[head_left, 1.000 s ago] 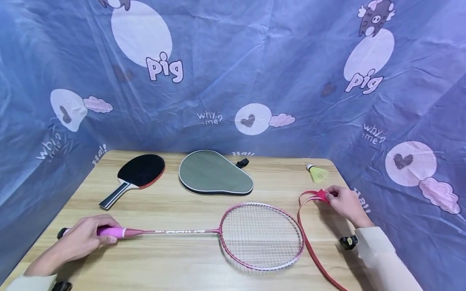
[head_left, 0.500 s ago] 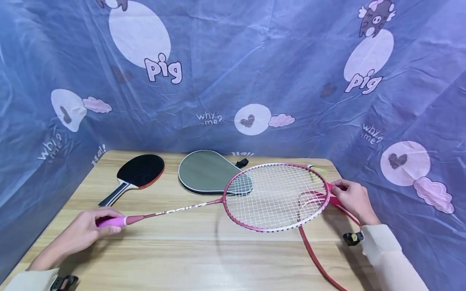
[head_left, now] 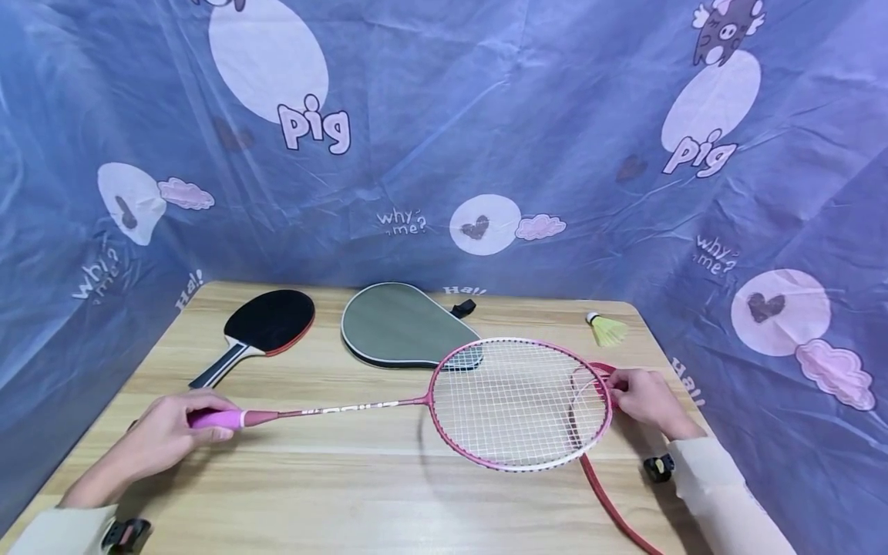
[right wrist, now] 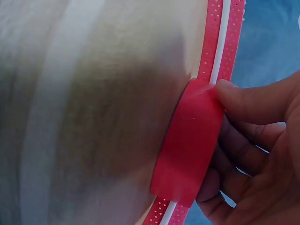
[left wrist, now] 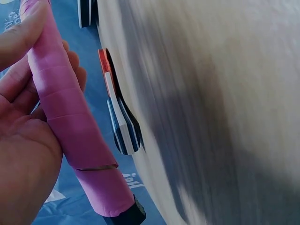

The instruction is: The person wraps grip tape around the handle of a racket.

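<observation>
Two hands are at work: the left hand has its fingers and thumb curled round the pink-wrapped handle of a slim pink-and-white badminton racket, while the right hand pinches a smooth red patch on a long perforated red strip between thumb and fingers. The racket's strung head appears raised over the pale wood-grain table, overlapping the strip in the head view; I cannot tell whether they touch. Held only at the handle, the racket could dip and snag that loop, or its rim could knock the right fingertips. A slackening pinch might let the strip slip and twist.
</observation>
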The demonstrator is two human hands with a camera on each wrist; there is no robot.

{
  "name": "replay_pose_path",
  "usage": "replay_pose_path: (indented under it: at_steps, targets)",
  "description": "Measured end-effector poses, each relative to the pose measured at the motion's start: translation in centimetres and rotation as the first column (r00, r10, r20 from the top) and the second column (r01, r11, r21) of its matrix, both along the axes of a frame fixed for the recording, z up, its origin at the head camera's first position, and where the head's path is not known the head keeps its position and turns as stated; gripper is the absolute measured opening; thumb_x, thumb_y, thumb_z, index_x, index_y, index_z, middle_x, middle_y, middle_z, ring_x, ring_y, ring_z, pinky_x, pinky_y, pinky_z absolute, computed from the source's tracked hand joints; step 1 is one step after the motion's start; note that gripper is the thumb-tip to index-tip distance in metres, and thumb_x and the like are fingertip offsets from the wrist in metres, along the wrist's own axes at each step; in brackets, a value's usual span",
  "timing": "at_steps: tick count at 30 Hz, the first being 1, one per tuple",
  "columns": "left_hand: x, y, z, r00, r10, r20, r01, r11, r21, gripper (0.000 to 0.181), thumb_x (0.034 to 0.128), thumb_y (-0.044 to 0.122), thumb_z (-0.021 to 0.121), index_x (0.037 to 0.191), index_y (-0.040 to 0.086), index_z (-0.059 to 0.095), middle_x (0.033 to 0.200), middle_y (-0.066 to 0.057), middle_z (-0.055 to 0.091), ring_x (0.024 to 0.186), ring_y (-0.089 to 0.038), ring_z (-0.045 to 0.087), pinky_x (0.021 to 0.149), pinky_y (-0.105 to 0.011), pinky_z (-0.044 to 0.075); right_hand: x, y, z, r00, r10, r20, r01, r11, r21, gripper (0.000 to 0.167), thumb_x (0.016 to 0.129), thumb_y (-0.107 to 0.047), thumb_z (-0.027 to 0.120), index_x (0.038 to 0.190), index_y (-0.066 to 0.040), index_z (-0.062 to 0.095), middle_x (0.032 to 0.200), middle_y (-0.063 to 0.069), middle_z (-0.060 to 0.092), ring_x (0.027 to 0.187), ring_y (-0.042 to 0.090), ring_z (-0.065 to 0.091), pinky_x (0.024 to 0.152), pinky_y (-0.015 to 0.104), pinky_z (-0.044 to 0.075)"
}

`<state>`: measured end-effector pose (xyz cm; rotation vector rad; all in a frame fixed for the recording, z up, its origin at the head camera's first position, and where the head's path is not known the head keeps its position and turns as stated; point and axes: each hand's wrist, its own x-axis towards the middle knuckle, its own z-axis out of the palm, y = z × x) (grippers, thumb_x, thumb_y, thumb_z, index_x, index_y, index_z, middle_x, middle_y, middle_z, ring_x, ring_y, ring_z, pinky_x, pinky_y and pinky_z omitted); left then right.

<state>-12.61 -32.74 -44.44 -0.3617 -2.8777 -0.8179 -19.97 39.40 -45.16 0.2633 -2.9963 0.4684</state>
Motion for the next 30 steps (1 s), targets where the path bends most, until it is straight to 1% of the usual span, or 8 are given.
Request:
replay_pose_path:
  at_steps: [7,12,15,18,20,24,27,30]
  targets:
    - [-0.2,0.1,-0.6,1.000,-0.002,-0.019,0.002,1.000,0.006,0.030,0.0704,0.029,0.092,0.097,0.029,0.076,0.102,0.001,0.074,0.085,0.009,0.054,0.070,-0.019,0.045,-0.3,0.1,0.9,0.997,-0.064,-0.036,0.063,0.998,-0.025,0.006,0.088,-0.019,0.073,0.085,-0.015,0.076,0.074,-0.002,0.071,0.067,0.015,0.056,0.063,0.028,0.041]
    - [-0.4,0.2,-0.8,1.000,0.005,0.004,-0.005,1.000,0.001,0.032,0.0706,0.031,0.091,0.098,0.027,0.076,0.103,0.000,0.074,0.085,0.007,0.054,0.070,-0.019,0.045,0.0,-0.2,1.9,0.989,-0.123,-0.085,0.111,0.984,-0.142,0.018,0.094,-0.028,0.071,0.100,-0.013,0.079,0.097,0.010,0.079,0.094,0.026,0.070,0.074,0.030,0.047]
    - [-0.5,0.2,-0.9,1.000,0.008,0.007,-0.008,1.000,0.003,0.032,0.0710,0.031,0.091,0.099,0.026,0.077,0.102,0.000,0.074,0.083,0.006,0.054,0.069,-0.019,0.044,0.2,-0.2,2.4,0.989,-0.146,-0.030,0.134,0.960,-0.247,0.033,0.097,-0.038,0.068,0.116,-0.013,0.076,0.116,0.013,0.076,0.106,0.008,0.066,0.081,0.019,0.044]
    - [-0.6,0.3,-0.9,1.000,0.015,0.001,-0.015,1.000,0.000,0.032,0.0710,0.032,0.091,0.099,0.026,0.077,0.101,0.001,0.074,0.081,0.005,0.053,0.068,-0.019,0.043,0.3,-0.4,2.9,0.988,-0.148,0.049,0.156,0.930,-0.333,0.045,0.097,-0.047,0.066,0.128,-0.014,0.071,0.127,0.011,0.072,0.104,-0.017,0.052,0.084,0.011,0.038]
    - [-0.6,0.3,-1.0,1.000,0.011,-0.003,-0.011,1.000,-0.001,0.031,0.0713,0.032,0.091,0.098,0.027,0.077,0.101,0.001,0.074,0.081,0.005,0.053,0.068,-0.019,0.043,0.3,-0.5,3.0,0.986,-0.143,0.079,0.162,0.920,-0.356,0.049,0.096,-0.050,0.065,0.130,-0.015,0.070,0.130,0.011,0.071,0.100,-0.027,0.044,0.086,0.012,0.038]
    - [-0.7,0.3,-1.2,1.000,0.000,-0.031,0.000,1.000,-0.003,0.031,0.0702,0.030,0.092,0.097,0.029,0.076,0.100,0.002,0.074,0.082,0.006,0.054,0.069,-0.019,0.044,0.2,-0.6,2.9,0.986,-0.128,0.103,0.156,0.928,-0.339,0.050,0.096,-0.051,0.064,0.131,-0.015,0.069,0.131,0.010,0.070,0.099,-0.027,0.042,0.088,0.020,0.039]
    - [-0.8,0.3,-1.4,0.999,-0.008,-0.042,0.008,1.000,0.005,0.032,0.0690,0.029,0.092,0.097,0.030,0.076,0.100,0.003,0.074,0.082,0.007,0.054,0.070,-0.019,0.045,0.2,-0.7,2.6,0.987,-0.108,0.116,0.143,0.924,-0.354,0.048,0.097,-0.046,0.065,0.132,-0.013,0.068,0.131,0.011,0.070,0.099,-0.026,0.045,0.087,0.015,0.040]
    - [-0.9,0.3,-1.5,0.999,-0.004,-0.039,0.005,1.000,0.005,0.032,0.0686,0.029,0.092,0.096,0.029,0.076,0.101,0.002,0.074,0.083,0.007,0.054,0.070,-0.019,0.045,0.3,-0.9,2.5,0.990,-0.063,0.129,0.113,0.900,-0.421,0.045,0.099,-0.040,0.065,0.132,-0.010,0.068,0.128,0.008,0.072,0.100,-0.023,0.052,0.086,0.008,0.042]
